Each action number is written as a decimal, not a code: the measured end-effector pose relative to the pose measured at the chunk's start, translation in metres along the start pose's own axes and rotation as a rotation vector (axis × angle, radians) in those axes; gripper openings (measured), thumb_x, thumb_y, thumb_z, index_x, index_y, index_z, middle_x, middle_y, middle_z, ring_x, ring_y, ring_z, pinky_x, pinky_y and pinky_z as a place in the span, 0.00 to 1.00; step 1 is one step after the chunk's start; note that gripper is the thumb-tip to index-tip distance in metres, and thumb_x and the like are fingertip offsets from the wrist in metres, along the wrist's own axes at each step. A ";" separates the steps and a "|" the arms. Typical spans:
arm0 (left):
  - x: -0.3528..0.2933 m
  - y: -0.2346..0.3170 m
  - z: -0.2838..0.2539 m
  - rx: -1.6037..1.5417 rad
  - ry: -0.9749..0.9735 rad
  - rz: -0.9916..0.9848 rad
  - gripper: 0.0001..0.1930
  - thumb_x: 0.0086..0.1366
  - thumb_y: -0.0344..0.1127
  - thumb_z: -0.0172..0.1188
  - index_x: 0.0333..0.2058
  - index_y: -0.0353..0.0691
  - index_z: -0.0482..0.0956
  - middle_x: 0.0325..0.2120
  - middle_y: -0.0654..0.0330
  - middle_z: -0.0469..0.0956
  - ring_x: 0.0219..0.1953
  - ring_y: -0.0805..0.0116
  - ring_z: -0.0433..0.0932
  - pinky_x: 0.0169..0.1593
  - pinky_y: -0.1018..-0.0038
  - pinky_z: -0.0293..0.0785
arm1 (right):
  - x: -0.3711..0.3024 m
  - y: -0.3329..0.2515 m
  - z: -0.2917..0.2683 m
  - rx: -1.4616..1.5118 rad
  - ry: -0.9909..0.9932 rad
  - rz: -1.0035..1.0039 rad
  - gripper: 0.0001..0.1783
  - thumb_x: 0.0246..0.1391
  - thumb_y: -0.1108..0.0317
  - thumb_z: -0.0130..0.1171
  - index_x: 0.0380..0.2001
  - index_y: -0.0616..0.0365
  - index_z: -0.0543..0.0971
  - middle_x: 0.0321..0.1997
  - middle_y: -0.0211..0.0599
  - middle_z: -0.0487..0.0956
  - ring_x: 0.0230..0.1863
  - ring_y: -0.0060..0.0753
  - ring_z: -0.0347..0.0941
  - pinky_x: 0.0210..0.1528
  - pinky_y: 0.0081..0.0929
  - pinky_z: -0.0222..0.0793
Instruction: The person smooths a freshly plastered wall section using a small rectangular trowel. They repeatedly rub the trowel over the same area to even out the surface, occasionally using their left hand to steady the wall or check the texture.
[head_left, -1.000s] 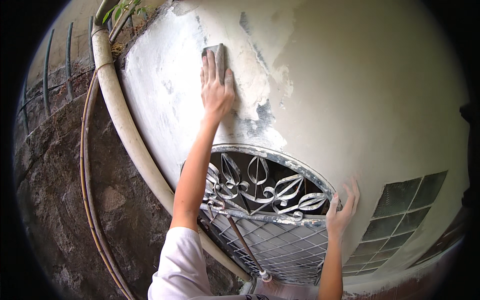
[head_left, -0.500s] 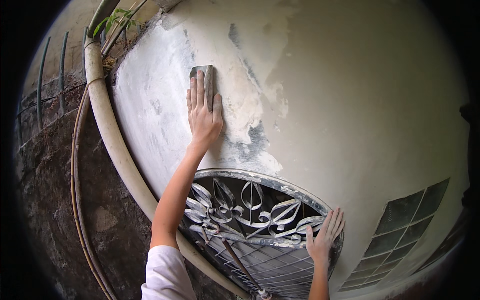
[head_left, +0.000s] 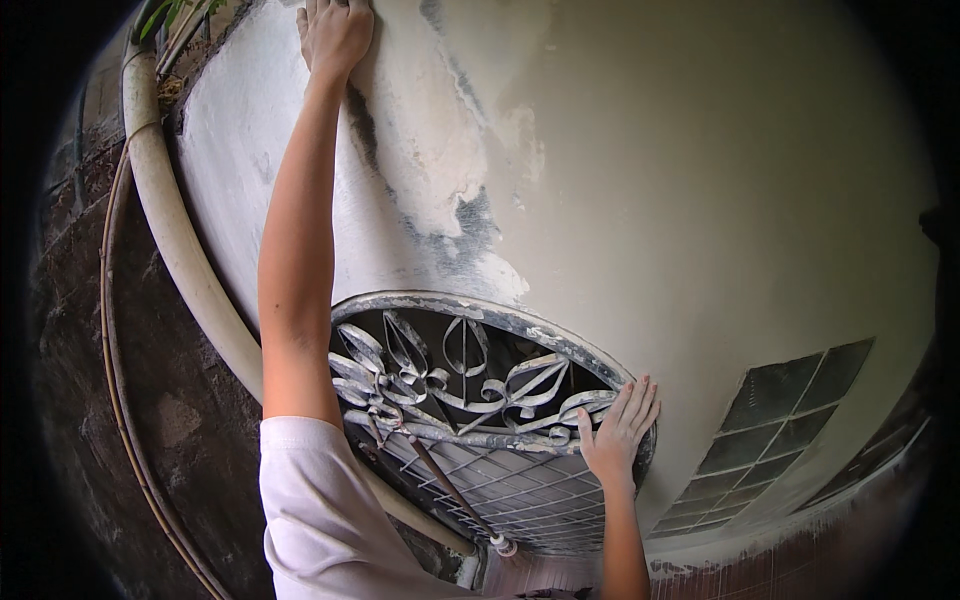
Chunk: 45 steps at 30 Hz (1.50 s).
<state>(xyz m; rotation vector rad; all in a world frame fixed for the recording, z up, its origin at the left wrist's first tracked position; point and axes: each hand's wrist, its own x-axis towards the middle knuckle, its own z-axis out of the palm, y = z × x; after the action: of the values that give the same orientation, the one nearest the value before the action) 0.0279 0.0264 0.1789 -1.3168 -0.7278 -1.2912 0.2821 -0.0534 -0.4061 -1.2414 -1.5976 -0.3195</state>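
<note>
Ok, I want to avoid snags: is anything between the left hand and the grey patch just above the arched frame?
Nothing visible: only wall surface lies between the left hand and the grey patch. The right hand is off to the lower right, at the arched frame.

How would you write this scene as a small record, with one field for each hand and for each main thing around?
Left hand: raised to the wall, partly cut off by the upper picture edge; whether it holds something cannot be seen
Right hand: open, at the right end of the gate's arched top
Wall: whitish with dark patches on the left, plainer on the right
Gate: metal, curled bars above, mesh below, paint worn
Pipe: pale, curving left of the wall
Window: small panes, lower right
</note>
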 end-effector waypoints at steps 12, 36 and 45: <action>-0.194 0.085 -0.061 0.032 -0.133 -0.108 0.32 0.75 0.49 0.41 0.72 0.39 0.53 0.73 0.57 0.53 0.75 0.55 0.47 0.76 0.54 0.35 | 0.004 -0.004 -0.042 0.223 -0.172 0.048 0.49 0.58 0.57 0.60 0.74 0.62 0.47 0.80 0.53 0.42 0.79 0.62 0.38 0.76 0.59 0.36; -0.195 0.077 -0.073 0.080 -0.212 -0.084 0.30 0.73 0.43 0.45 0.72 0.49 0.55 0.74 0.60 0.52 0.76 0.55 0.47 0.75 0.50 0.36 | -0.040 -0.006 -0.094 0.661 -0.338 0.388 0.49 0.60 0.70 0.57 0.75 0.55 0.38 0.68 0.62 0.67 0.66 0.63 0.67 0.66 0.44 0.65; -0.128 0.056 -0.046 0.041 -0.087 -0.122 0.29 0.76 0.44 0.42 0.73 0.49 0.53 0.73 0.62 0.54 0.75 0.57 0.47 0.75 0.52 0.37 | -0.034 -0.036 -0.086 0.729 -0.296 0.254 0.34 0.61 0.71 0.58 0.69 0.58 0.60 0.49 0.50 0.83 0.52 0.45 0.81 0.56 0.38 0.74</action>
<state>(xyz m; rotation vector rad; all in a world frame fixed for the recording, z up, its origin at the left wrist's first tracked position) 0.0402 0.0035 0.0340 -1.3192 -0.9028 -1.3142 0.2975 -0.1489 -0.3845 -0.9146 -1.5621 0.5910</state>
